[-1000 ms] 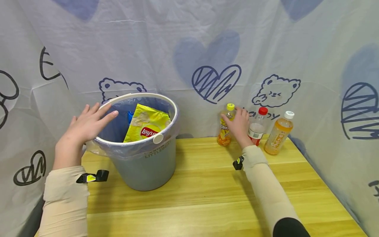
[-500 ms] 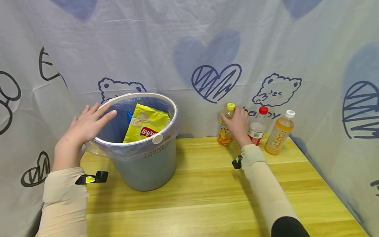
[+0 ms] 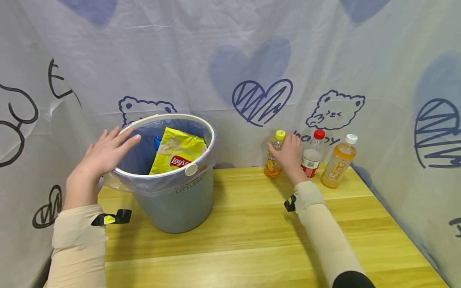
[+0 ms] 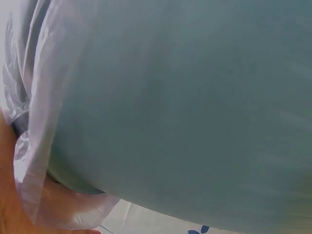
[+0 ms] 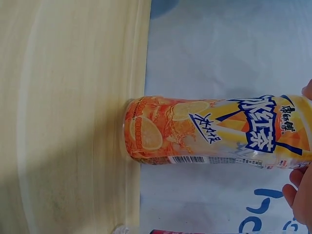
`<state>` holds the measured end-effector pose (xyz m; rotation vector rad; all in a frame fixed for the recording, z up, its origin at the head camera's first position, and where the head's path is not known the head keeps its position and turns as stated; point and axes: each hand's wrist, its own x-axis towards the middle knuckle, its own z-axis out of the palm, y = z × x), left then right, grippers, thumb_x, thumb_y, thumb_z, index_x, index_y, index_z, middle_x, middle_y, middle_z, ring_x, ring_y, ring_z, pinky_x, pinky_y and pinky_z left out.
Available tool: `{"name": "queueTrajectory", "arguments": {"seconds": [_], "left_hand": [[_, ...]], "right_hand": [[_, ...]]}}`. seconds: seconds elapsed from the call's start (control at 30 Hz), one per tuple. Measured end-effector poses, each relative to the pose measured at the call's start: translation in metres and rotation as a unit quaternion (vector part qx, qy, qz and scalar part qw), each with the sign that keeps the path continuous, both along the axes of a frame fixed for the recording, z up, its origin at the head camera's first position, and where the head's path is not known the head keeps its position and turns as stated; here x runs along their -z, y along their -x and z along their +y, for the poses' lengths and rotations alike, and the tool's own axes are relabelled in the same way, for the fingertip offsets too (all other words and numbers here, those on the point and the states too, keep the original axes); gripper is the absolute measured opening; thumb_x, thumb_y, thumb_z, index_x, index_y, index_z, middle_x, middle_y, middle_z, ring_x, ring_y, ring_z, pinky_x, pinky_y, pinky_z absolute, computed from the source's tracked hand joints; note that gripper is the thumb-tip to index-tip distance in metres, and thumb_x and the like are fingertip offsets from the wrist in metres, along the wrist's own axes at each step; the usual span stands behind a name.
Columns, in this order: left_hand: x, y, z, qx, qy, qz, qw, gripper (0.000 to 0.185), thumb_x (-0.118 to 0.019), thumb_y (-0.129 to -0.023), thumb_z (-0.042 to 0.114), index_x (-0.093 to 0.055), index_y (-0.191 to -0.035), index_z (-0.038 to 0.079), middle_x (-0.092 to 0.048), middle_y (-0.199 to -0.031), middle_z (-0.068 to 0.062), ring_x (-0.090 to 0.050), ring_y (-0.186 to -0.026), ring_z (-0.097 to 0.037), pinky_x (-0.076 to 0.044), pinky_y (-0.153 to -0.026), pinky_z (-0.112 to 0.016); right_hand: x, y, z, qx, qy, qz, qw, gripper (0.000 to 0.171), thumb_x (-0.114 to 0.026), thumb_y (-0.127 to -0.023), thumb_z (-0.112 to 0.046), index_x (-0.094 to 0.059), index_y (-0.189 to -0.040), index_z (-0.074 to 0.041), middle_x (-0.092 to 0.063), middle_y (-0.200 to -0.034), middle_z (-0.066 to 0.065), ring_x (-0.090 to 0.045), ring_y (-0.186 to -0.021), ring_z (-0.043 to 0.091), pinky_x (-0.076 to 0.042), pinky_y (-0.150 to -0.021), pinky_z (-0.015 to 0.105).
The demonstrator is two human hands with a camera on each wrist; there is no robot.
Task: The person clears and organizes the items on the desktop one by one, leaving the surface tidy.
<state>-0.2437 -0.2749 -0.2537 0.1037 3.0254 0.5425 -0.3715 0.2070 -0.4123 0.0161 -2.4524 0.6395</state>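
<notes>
My right hand (image 3: 288, 154) curls round the yellow-capped bottle (image 3: 272, 160) at the back of the wooden table (image 3: 252, 236). The right wrist view shows that bottle's orange and yellow label (image 5: 219, 130) close up, its base on the table top, with fingertips (image 5: 300, 192) at the frame's right edge. My left hand (image 3: 102, 154) rests with straight fingers on the left rim of the grey bin (image 3: 180, 200). The bin has a clear liner and holds a yellow Lay's chip bag (image 3: 178, 154). In the left wrist view only the bin wall (image 4: 195, 112) and liner (image 4: 34, 136) show.
A red-capped bottle (image 3: 312, 154) and a white-capped orange drink bottle (image 3: 338, 162) stand just right of my right hand, against the printed cloth backdrop (image 3: 230, 60). The cloth also hangs along the table's right side.
The right hand has closed a little more round the yellow-capped bottle, which leans slightly. The left hand stays on the bin rim.
</notes>
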Motion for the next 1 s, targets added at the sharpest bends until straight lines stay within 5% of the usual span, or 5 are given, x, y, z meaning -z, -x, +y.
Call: {"name": "queueTrajectory", "arguments": {"seconds": [1.0], "left_hand": [[0.001,0.0,0.001,0.001,-0.012,0.011,0.9999,0.08,-0.015,-0.096,0.071,-0.001,-0.158,0.023,0.011,-0.161,-0.025,0.018,-0.145,-0.05,0.007,-0.108,-0.077]], "right_hand": [[0.011,-0.043,-0.001,-0.042,-0.063,0.084,0.994,0.064,-0.073,-0.079,-0.044,-0.053,-0.116,0.004,-0.058,-0.107,0.022,-0.05,-0.104,0.039,-0.042,-0.091,0.053]]}}
